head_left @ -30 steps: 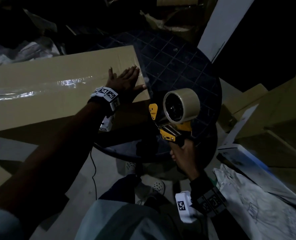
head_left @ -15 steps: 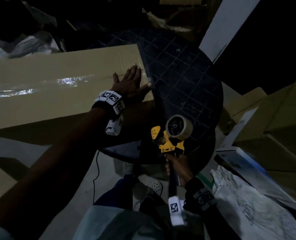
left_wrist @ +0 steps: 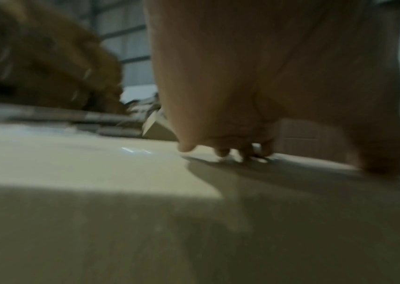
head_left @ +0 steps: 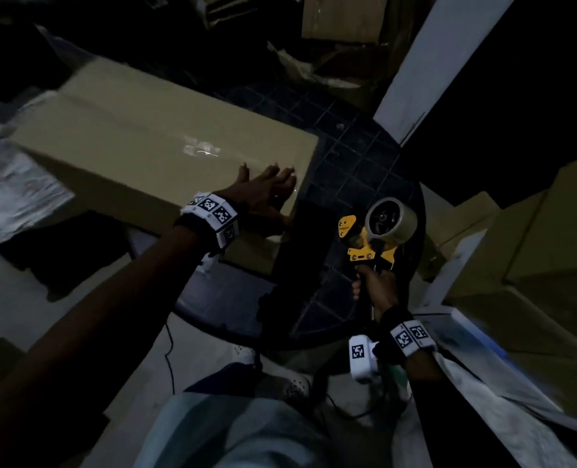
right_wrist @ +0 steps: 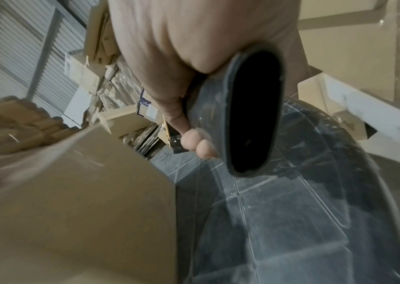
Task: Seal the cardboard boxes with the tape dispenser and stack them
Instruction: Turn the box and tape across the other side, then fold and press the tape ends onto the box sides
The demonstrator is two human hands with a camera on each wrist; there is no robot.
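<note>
Cardboard box (head_left: 152, 136), long, tan and taped, lay across the upper left, my left hand (head_left: 263, 197) flat on its end. My right hand (head_left: 376, 288) gripped the yellow tape dispenser (head_left: 371, 231). It looked light, stiff; I'd grip its ends.

Left hand (head_left: 263, 194): arm extended forward, fingers (left_wrist: 186, 148) straight and spread, palm down. Right hand (head_left: 376, 288): fist closed around black handle, wrist held low near body.
</note>
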